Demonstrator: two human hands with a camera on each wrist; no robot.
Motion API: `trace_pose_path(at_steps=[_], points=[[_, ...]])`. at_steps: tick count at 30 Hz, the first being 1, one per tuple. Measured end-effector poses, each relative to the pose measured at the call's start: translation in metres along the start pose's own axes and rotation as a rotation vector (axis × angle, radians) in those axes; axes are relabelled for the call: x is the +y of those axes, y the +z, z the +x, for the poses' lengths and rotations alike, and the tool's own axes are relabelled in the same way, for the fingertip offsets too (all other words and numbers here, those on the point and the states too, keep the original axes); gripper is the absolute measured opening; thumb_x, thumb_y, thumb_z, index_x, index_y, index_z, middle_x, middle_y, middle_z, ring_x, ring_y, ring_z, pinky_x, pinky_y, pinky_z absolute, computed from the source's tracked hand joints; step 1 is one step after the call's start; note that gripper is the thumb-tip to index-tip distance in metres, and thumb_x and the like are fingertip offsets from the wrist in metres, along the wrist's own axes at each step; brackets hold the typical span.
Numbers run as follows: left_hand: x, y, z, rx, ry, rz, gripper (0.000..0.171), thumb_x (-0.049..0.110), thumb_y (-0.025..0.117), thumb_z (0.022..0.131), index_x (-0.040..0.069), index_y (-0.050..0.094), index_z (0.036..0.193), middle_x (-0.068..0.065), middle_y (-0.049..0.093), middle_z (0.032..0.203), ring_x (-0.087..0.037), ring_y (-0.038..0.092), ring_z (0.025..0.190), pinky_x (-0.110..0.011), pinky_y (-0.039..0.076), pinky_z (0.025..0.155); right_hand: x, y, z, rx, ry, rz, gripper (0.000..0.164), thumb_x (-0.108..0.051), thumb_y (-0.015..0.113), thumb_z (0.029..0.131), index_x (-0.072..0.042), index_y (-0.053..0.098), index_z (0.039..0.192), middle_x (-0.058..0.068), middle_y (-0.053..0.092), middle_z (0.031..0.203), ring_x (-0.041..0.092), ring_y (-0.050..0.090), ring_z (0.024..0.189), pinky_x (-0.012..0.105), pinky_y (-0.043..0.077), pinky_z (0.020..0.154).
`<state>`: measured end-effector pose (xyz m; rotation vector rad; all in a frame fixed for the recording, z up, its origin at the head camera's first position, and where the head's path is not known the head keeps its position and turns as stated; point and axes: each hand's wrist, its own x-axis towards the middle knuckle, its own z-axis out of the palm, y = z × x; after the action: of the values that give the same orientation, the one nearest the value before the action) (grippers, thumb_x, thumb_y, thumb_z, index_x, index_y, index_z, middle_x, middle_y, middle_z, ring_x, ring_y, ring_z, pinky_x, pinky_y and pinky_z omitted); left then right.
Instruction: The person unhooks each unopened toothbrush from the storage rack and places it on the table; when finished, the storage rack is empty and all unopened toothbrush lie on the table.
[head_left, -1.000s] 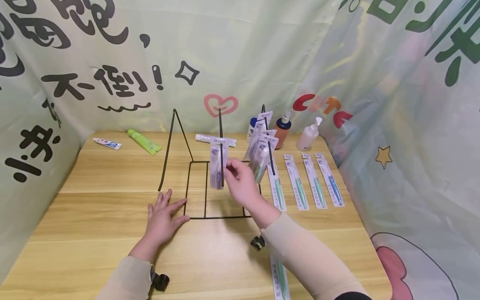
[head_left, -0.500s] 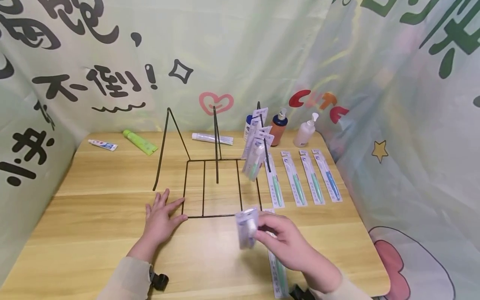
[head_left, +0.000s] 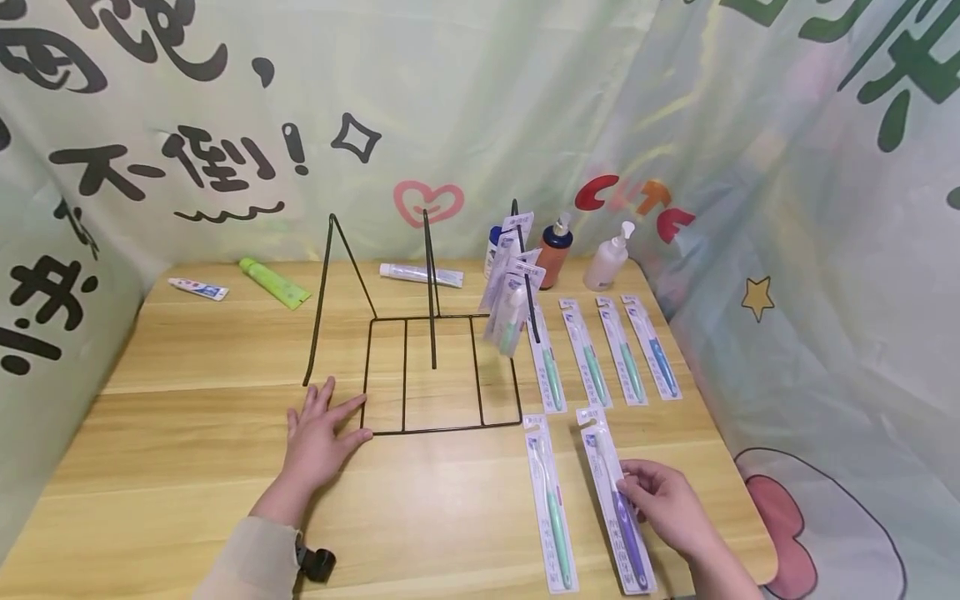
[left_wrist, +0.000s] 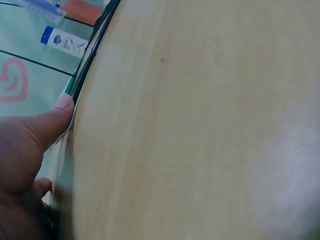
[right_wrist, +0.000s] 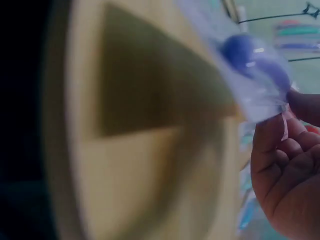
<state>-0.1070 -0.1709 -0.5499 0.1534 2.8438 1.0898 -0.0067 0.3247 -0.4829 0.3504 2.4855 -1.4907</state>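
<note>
My right hand [head_left: 667, 507] pinches the right edge of a packaged purple toothbrush [head_left: 624, 525] at the front right of the table. In the right wrist view, thumb and forefinger hold the edge of its clear pack [right_wrist: 255, 65], with a shadow on the wood beside it. My left hand [head_left: 318, 437] lies with fingers spread on the table, thumb and forefinger against the left front corner of a black wire display rack [head_left: 442, 430]. Several packaged toothbrushes [head_left: 508, 312] hang from the rack's right hook; its middle and left hooks are bare. Left of the purple one lies a packaged green toothbrush [head_left: 553, 508].
Several packaged toothbrushes [head_left: 618, 350] lie in a row right of the rack. Behind stand an orange pump bottle [head_left: 555, 258], a pink pump bottle [head_left: 607, 262] and a blue-capped white bottle [head_left: 492, 250]. Toothpaste tubes [head_left: 422, 275] and a green tube [head_left: 273, 283] lie along the back.
My right hand has taken the purple toothbrush off the middle hook and carried it toward the front right, beside the green one. The left hand has stayed at the rack's corner.
</note>
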Motion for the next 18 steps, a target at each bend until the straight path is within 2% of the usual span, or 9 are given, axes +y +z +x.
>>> trace_pose_path(at_steps=[5, 10, 16, 18], points=[[0.002, -0.002, -0.001, 0.004, 0.002, 0.001, 0.061, 0.035, 0.083, 0.093, 0.014, 0.065, 0.147, -0.029, 0.014, 0.173, -0.054, 0.001, 0.158, -0.079, -0.009, 0.117, 0.012, 0.004, 0.009, 0.007, 0.075, -0.077, 0.033, -0.001, 0.065, 0.101, 0.016, 0.065, 0.129, 0.008, 0.073, 0.087, 0.015, 0.063, 0.068, 0.027, 0.053, 0.055], [0.004, -0.003, -0.001, 0.011, -0.002, -0.001, 0.060, 0.035, 0.083, 0.093, 0.013, 0.065, 0.146, -0.029, 0.015, 0.173, -0.054, 0.001, 0.158, -0.079, -0.009, 0.117, 0.012, 0.008, 0.014, 0.026, 0.064, -0.187, 0.031, -0.001, 0.065, 0.099, 0.015, 0.067, 0.126, 0.008, 0.075, 0.094, 0.018, 0.068, 0.080, 0.027, 0.057, 0.066], [0.004, -0.003, -0.001, 0.003, -0.004, 0.003, 0.061, 0.035, 0.083, 0.093, 0.013, 0.065, 0.147, -0.029, 0.015, 0.173, -0.054, 0.001, 0.158, -0.079, -0.009, 0.117, 0.007, 0.011, 0.014, 0.051, 0.050, -0.319, 0.032, -0.005, 0.067, 0.098, 0.014, 0.069, 0.124, 0.017, 0.076, 0.104, 0.026, 0.072, 0.092, 0.040, 0.062, 0.076], [0.003, -0.003, -0.002, 0.001, -0.006, 0.004, 0.061, 0.035, 0.083, 0.093, 0.013, 0.065, 0.147, -0.029, 0.015, 0.173, -0.054, 0.001, 0.158, -0.079, -0.009, 0.117, 0.004, 0.011, 0.013, 0.065, 0.053, -0.385, 0.033, -0.008, 0.069, 0.098, 0.013, 0.069, 0.124, 0.016, 0.075, 0.105, 0.025, 0.071, 0.091, 0.041, 0.062, 0.075]])
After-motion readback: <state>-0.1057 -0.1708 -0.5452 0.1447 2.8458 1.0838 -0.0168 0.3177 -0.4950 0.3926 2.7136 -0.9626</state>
